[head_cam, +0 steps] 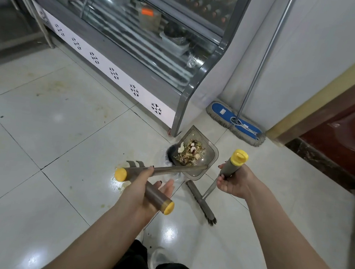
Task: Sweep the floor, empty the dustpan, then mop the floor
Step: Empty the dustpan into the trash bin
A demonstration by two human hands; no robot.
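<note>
My left hand (146, 185) holds the grey dustpan handle (175, 170), which has yellow end caps; the thumb lies on top and the fingers are under it. The translucent dustpan (210, 156) is lifted and tilted, with a heap of dry scraps and peelings (190, 153) inside. Its lower edge hangs over a dark round opening (170, 153) with clear plastic around it. My right hand (236, 180) grips the broom handle (233, 165) just below its yellow cap. The broom head (201, 203) rests on the tiles under my hands.
A flat mop with a blue pad (235, 122) leans by its metal pole against the white wall, behind the dustpan. A glass display fridge (137, 45) runs along the back left. Glossy white floor tiles (54, 134) carry yellowish stains. A dark red door stands at the right.
</note>
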